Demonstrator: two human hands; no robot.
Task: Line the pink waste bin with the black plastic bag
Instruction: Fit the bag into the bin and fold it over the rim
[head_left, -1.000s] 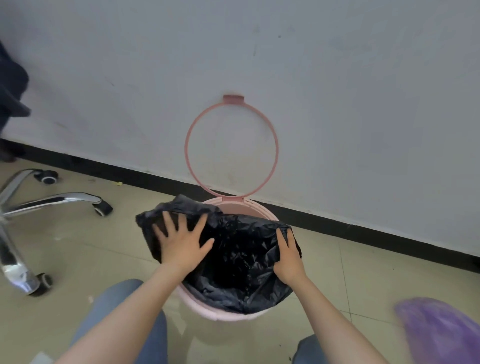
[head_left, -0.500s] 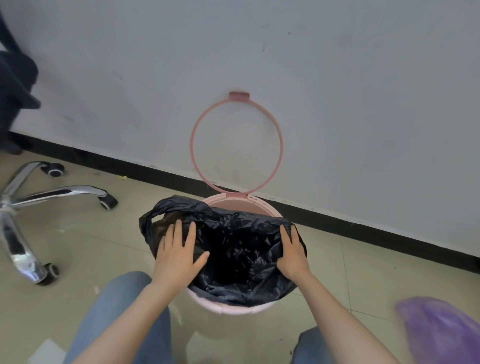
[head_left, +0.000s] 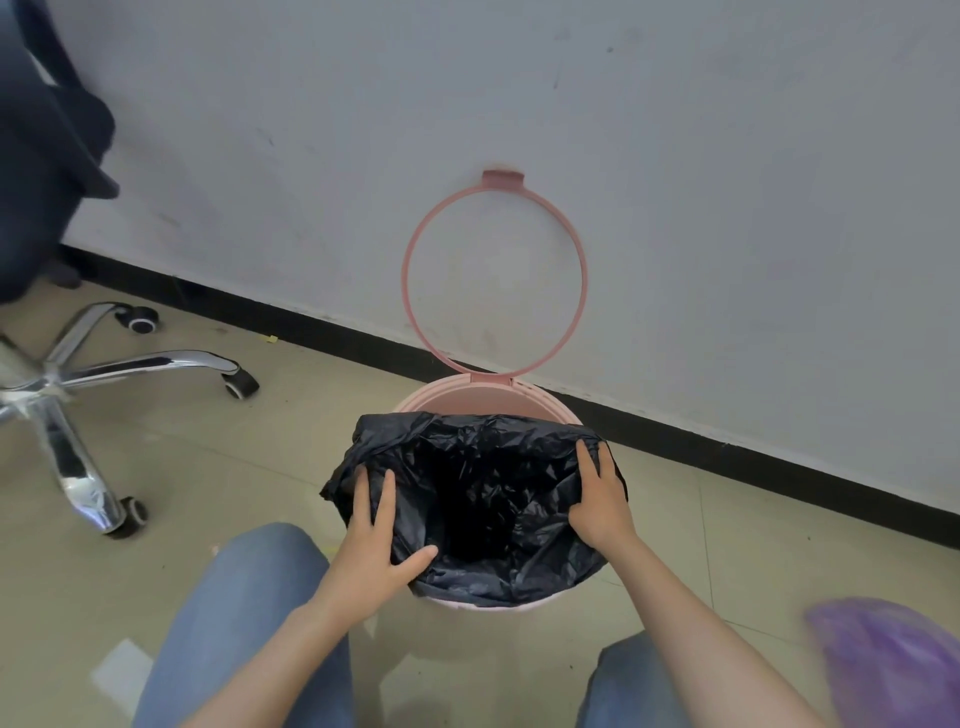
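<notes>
The pink waste bin (head_left: 488, 399) stands on the floor against the wall, its ring-shaped retaining hoop (head_left: 496, 275) flipped up against the wall. A crinkled black plastic bag (head_left: 483, 499) sits open in the bin's mouth and drapes over the near, left and right rim; the far rim shows bare pink. My left hand (head_left: 371, 551) lies on the bag's left edge, fingers spread outside the rim and thumb inside. My right hand (head_left: 600, 501) presses the bag's right edge, fingers curled over the fold.
A chrome swivel-chair base (head_left: 78, 374) with castors stands at the left, dark fabric above it. A purple bag (head_left: 893, 670) lies at the lower right. My knees in blue jeans (head_left: 244, 623) frame the bin. A black skirting runs along the white wall.
Both hands have slid down the outside of the bin, pulling the bag's left and right edges lower over the rim. The loose flap at the left has been drawn in.
</notes>
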